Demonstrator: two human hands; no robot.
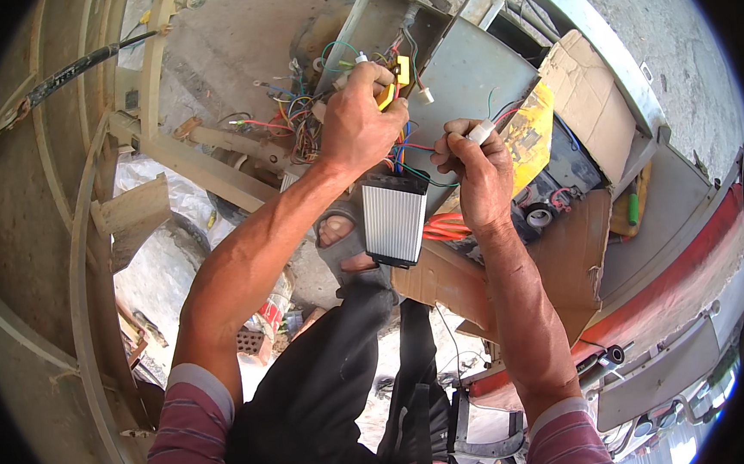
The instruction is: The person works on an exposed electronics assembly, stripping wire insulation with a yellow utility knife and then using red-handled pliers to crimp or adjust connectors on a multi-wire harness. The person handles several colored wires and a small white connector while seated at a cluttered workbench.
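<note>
My left hand [362, 120] is closed, with a yellow and black piece [393, 85] at its fingers; its kind is unclear. A small white tip [361, 58] sticks up beside the same fingers. My right hand [481, 168] pinches a white plastic wire connector [481, 131] between thumb and fingers. Below and between the hands sits a silver finned controller box [395, 222] with black ends, and coloured wires [401, 157] run up from it. A loose white connector [425, 95] hangs on wires to the right of my left hand.
A tangle of wires [302, 125] lies left of the open grey metal housing [486, 73]. Cardboard pieces [587, 96], a yellow worn panel [531, 139], a tape roll [539, 214] and an orange cable coil [447, 227] are at the right. Metal frame bars [204, 170] stand at the left.
</note>
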